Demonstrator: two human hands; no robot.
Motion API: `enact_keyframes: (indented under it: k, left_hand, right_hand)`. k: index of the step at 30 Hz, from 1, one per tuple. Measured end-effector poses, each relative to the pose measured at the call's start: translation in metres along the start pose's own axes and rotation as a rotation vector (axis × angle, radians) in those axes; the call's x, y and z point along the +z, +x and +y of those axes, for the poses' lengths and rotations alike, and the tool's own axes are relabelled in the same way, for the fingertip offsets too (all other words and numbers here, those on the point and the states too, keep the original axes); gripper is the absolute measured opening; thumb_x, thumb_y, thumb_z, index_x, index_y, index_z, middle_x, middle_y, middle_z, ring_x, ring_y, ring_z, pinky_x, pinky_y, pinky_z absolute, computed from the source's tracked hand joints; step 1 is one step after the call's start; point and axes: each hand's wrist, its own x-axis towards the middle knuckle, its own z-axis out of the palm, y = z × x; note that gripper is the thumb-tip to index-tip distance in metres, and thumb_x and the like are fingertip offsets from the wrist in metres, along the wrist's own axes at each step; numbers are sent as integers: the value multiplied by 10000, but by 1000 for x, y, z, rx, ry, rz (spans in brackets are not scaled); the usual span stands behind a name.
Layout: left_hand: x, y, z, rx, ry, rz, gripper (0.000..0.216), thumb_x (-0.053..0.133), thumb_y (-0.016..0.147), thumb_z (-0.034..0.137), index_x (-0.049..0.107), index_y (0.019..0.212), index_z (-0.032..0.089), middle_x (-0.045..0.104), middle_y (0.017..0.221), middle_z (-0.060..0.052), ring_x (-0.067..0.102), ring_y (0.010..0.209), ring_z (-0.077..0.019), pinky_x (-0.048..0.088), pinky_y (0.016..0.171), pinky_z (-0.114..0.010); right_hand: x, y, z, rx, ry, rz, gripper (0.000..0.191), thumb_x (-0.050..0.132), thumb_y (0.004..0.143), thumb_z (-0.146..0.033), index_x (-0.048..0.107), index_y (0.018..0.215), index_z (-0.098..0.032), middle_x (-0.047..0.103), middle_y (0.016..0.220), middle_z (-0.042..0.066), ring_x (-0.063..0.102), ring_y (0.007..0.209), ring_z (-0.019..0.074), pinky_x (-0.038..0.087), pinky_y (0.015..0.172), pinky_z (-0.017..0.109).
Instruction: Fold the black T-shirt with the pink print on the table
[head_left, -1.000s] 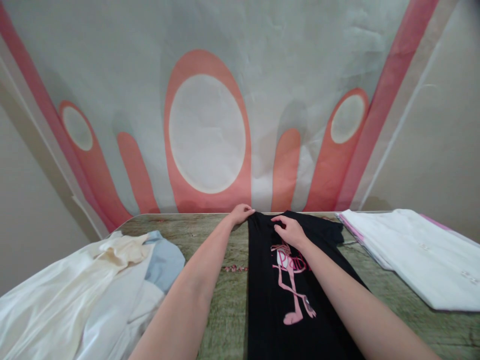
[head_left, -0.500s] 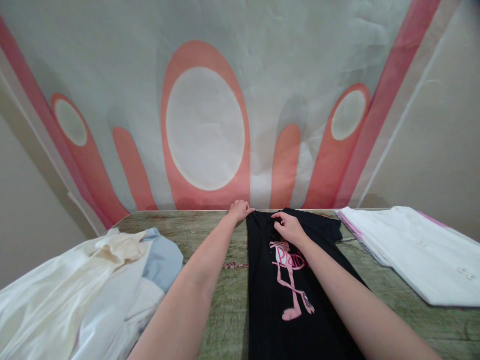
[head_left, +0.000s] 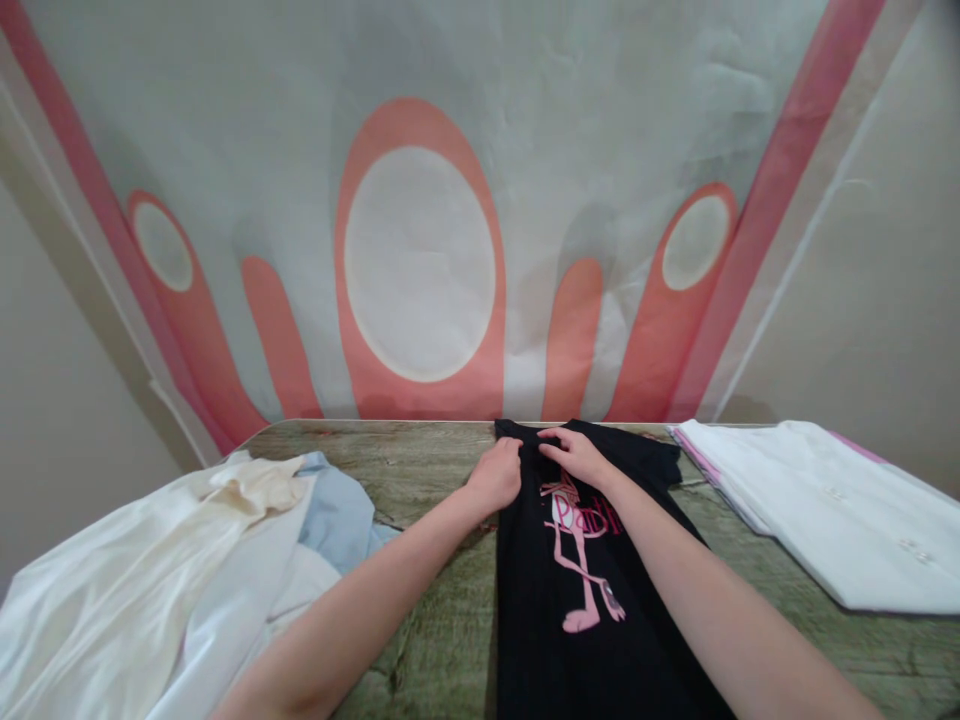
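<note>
A black T-shirt (head_left: 540,640) with a pink cartoon figure and pink lettering lies lengthwise on the table, its left edge running straight toward me. My left hand (head_left: 498,474) is closed at that edge, just below the far corner, with its fingertips curled onto the cloth. Close beside it, my right hand (head_left: 576,454) rests on the upper part of the shirt, above the print. Its thumb and forefinger are apart, and the other fingers are partly hidden. A short black sleeve spreads out to the right beyond my right hand.
On the left of the wood-patterned table (head_left: 427,640) lies a loose heap of cream, white and pale blue clothes (head_left: 187,570). Flat folded white garments (head_left: 832,510) with some pink lie at the right. Behind the far edge stands a grey wall panel (head_left: 525,120) with coral shapes.
My left hand has come nearer to me from the shirt's far corner, down along its left edge. The right hand has hardly moved. The view has shifted slightly.
</note>
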Motion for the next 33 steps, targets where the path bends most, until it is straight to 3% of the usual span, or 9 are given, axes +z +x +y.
enact_keyframes:
  k: [6, 10, 14, 19, 25, 29, 33]
  left_hand:
    - [5, -26, 8, -6, 97, -151, 506, 282, 902, 392, 332, 1335, 134, 321, 1404, -122, 262, 1304, -236, 217, 1050, -407]
    - [6, -32, 10, 14, 136, -152, 563, 290, 888, 458, 303, 1358, 149, 273, 1429, -107, 211, 1324, -239, 179, 1062, -417]
    - [8, -33, 10, 17, 154, -142, 628, 268, 879, 513, 282, 1369, 121, 251, 1435, -119, 186, 1331, -244, 165, 1066, -421]
    - [11, -34, 9, 16, 159, -131, 663, 241, 872, 549, 284, 1370, 113, 248, 1435, -125, 186, 1330, -251, 157, 1066, -430]
    - [11, -34, 10, 0, 167, -124, 668, 243, 860, 567, 299, 1368, 139, 254, 1438, -96, 181, 1327, -277, 160, 1065, -432]
    - [10, -34, 12, -10, 187, -123, 697, 216, 858, 582, 312, 1361, 110, 257, 1434, -115, 179, 1324, -295, 173, 1060, -439]
    - [6, -35, 13, -14, 230, -150, 718, 172, 857, 600, 307, 1361, 108, 254, 1436, -111, 178, 1322, -298, 174, 1058, -443]
  right_hand:
    - [-8, -10, -6, 36, 106, -183, 454, 613, 708, -273, 534, 1141, -159, 635, 777, 20, 564, 660, 138, 445, 616, 262]
    - [-3, -23, -1, 9, 28, -74, 386, 565, 736, -233, 524, 1114, -167, 562, 644, -35, 534, 574, 118, 430, 578, 246]
    - [3, -30, 3, 59, 58, -34, 321, 477, 785, -210, 499, 1102, -167, 565, 638, -39, 545, 520, 106, 425, 540, 230]
    - [-6, -28, -6, 75, -221, -33, 229, 540, 741, -216, 602, 957, -173, 621, 644, -5, 575, 583, 128, 413, 585, 237]
    - [-13, 11, -21, 73, -389, 38, 198, 537, 777, -297, 662, 864, -171, 683, 781, 51, 617, 720, 167, 431, 665, 251]
    - [11, 52, -31, 35, -398, -9, 181, 519, 791, -211, 687, 852, -186, 696, 886, 52, 622, 821, 158, 421, 732, 225]
    - [41, 86, -38, 40, -423, -50, 203, 505, 818, -239, 702, 830, -193, 702, 877, 58, 626, 814, 159, 415, 710, 221]
